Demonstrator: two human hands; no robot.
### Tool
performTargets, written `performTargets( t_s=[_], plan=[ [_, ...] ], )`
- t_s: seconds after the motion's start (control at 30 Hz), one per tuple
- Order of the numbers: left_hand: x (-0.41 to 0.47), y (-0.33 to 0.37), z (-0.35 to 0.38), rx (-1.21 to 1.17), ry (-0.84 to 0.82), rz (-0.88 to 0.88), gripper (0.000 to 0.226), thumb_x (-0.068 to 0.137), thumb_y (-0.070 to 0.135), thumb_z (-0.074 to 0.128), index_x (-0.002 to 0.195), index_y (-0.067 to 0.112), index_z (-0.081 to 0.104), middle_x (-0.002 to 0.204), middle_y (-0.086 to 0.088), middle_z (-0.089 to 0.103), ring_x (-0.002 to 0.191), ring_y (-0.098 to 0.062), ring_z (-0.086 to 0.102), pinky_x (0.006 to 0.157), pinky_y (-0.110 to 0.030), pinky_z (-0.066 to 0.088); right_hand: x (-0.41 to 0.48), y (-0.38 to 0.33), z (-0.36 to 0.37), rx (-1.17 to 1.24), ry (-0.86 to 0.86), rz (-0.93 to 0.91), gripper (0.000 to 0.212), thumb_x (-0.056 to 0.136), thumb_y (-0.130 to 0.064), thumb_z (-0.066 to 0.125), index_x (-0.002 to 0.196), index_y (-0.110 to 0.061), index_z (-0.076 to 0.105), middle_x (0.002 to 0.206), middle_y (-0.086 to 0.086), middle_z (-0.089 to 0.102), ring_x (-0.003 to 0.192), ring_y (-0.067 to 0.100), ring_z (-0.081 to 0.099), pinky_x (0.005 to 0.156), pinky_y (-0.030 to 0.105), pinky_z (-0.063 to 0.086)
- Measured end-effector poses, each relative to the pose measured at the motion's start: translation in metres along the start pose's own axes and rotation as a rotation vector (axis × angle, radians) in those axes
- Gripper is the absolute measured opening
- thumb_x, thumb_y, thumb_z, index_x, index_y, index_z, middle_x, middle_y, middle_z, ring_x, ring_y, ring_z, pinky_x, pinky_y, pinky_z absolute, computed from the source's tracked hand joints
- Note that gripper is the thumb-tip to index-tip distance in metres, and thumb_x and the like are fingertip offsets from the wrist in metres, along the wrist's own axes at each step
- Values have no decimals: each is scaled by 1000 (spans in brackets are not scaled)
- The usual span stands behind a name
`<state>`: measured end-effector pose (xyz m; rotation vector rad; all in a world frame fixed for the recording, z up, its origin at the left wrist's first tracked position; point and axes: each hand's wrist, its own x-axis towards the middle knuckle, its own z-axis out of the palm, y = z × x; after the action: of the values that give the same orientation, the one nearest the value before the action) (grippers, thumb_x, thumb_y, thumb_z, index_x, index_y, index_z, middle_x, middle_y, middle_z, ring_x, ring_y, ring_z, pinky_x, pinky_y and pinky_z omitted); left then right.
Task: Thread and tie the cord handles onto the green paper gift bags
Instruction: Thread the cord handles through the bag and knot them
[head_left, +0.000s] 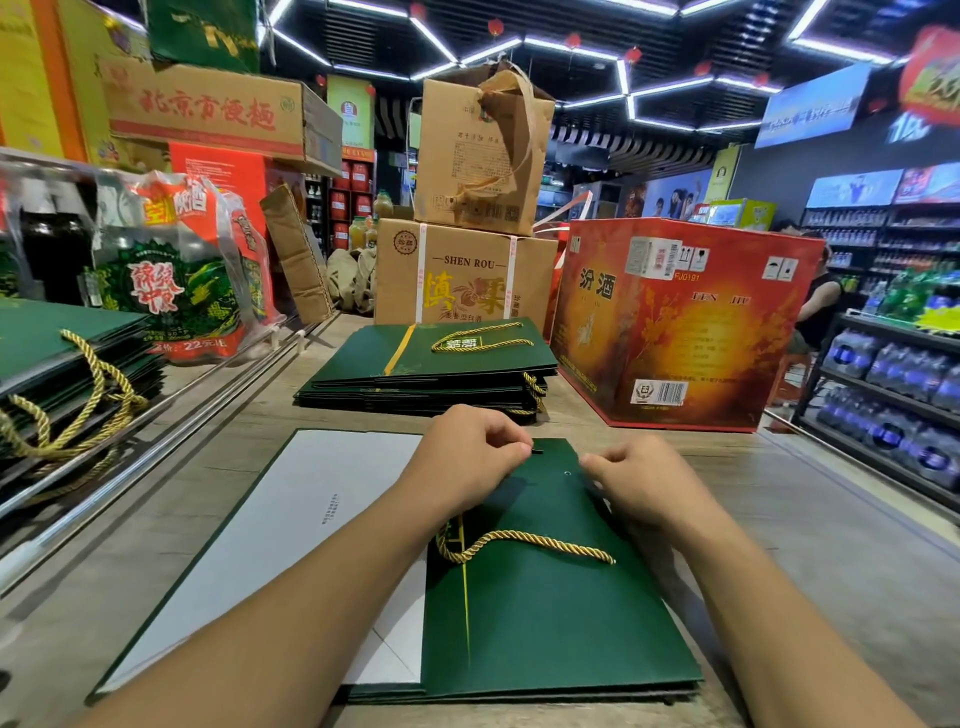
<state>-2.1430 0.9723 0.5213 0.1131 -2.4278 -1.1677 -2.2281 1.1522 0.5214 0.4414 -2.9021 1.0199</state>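
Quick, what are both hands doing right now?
Left hand: pinches a dark cord tip at the top edge of the green bag.
Right hand: fingers curled on the bag; grip cannot be told.

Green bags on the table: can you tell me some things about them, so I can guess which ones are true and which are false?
1. The left hand pinches a dark cord tip at the top edge of the near bag. True.
2. The cord lying on the near bag is red. False: it is gold.
3. A stack of green bags lies beyond the hands. True.
4. The red box stands left of that stack. False: it stands to its right.
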Motion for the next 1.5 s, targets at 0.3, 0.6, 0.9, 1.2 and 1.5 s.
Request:
performTargets(
  t_s=[0.3, 0.6, 0.9, 1.2, 1.5],
  plan=[
    [8, 11, 7, 136, 46, 38, 11, 92, 25, 71, 100, 27, 78, 95, 11, 74, 89, -4, 64, 80, -19, 49, 0, -13, 2, 536, -49, 189, 27, 90, -12, 65, 64, -12, 59, 43, -2, 56, 45, 16, 52, 47, 22, 35],
    [31, 36, 16, 420, -19, 121, 17, 99, 26, 61, 106, 19, 75, 106, -3, 73, 102, -22, 65, 91, -34, 52, 3, -9, 4, 608, 47, 18, 21, 89, -11, 64, 81, 8, 67, 72, 10, 62, 72, 20, 55, 67, 33, 41],
    [35, 53, 23, 663, -82, 229, 21, 103, 21, 54, 117, 15, 68, 121, -8, 64, 115, -26, 56, 91, -35, 45, 12, -5, 10, 648, 87, -75, 23, 89, -15, 76, 68, -5, 72, 80, 21, 74, 69, 24, 64, 65, 38, 51],
    [31, 33, 24, 347, 80, 135, 7, 95, 27, 68, 97, 22, 74, 100, 5, 71, 97, -16, 63, 89, -31, 51, 10, -7, 7, 868, -78, -76, 39, 92, -3, 49, 99, -20, 83, 99, 9, 78, 92, 25, 70, 68, 30, 54],
    [27, 26, 12, 126, 85, 63, 3, 92, 29, 73, 89, 28, 75, 85, 17, 65, 87, -4, 60, 80, -23, 43, 3, -2, 6, 903, -139, -268, 22, 95, -9, 70, 115, -16, 79, 108, 8, 79, 102, 27, 75, 80, 38, 60]
  ],
)
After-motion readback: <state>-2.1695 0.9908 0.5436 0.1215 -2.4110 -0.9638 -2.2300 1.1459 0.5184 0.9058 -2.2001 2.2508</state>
